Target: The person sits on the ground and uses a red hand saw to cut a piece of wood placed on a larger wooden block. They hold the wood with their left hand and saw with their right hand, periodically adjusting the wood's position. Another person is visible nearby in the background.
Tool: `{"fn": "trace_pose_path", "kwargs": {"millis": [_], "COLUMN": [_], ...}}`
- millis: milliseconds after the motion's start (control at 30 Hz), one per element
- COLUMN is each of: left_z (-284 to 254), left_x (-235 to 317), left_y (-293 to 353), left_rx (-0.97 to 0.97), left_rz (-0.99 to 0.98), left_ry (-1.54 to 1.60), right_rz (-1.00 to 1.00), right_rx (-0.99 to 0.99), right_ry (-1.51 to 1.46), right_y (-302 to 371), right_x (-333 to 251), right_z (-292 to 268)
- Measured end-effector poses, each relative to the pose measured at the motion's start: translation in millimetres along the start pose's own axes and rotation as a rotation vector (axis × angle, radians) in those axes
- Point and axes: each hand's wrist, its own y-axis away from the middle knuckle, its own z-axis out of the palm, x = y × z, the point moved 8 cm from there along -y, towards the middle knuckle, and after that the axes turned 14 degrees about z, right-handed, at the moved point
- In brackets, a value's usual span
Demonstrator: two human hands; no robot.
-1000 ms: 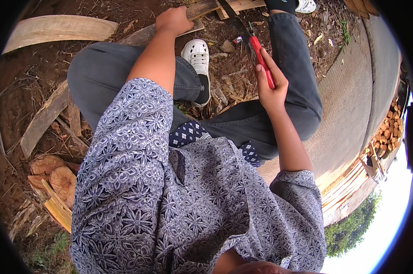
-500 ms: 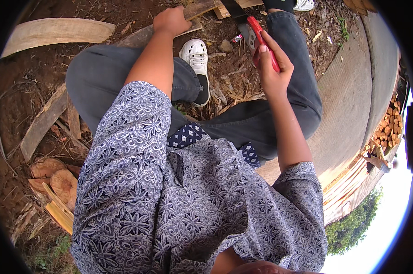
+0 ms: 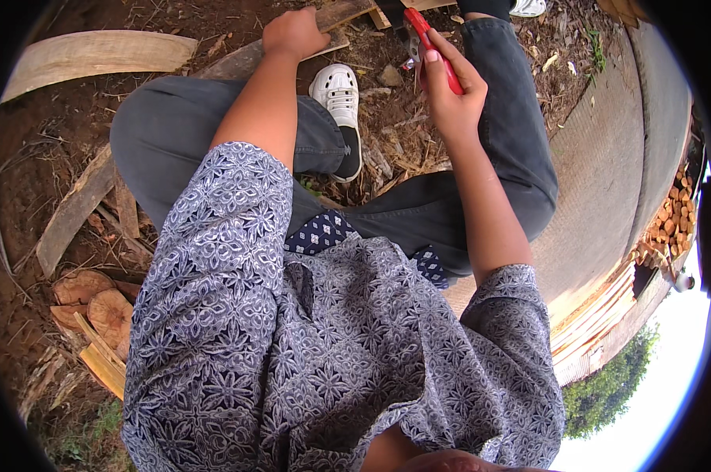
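Note:
My right hand [image 3: 456, 90] is wrapped round the red handle [image 3: 434, 49] of what looks like a hand saw. Its dark blade [image 3: 395, 12] runs up to the top edge of the view, beside pieces of wood, and the far end is out of sight. My left hand [image 3: 292, 33] presses down on a long wooden plank [image 3: 241, 63], fingers curled over it and mostly hidden. That plank passes under my left forearm, close by my bent left leg. A white clog [image 3: 338, 90] on my left foot stands just nearer than the plank.
A curved board [image 3: 96, 59] lies at the far left, with another plank [image 3: 76, 208] below it. Cut log rounds [image 3: 107, 315] sit at the lower left. On the right are a large grey-brown sheet [image 3: 599, 165] and stacked wood [image 3: 670, 216]. Chips litter the soil.
My right hand and the red handle have moved a little to the left and away from me. My left hand stays on the plank.

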Motion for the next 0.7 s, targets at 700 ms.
{"fn": "trace_pose_path", "kwargs": {"millis": [700], "left_z": [-3.6], "left_x": [-2.0], "left_y": [2.9], "left_rx": [0.005], "left_rz": [-0.010], "left_ry": [-0.025], "right_rz": [0.023], "right_rx": [0.007], "right_ry": [-0.010], "right_y": [-3.8], "right_x": [6.6], "right_z": [4.6]}}
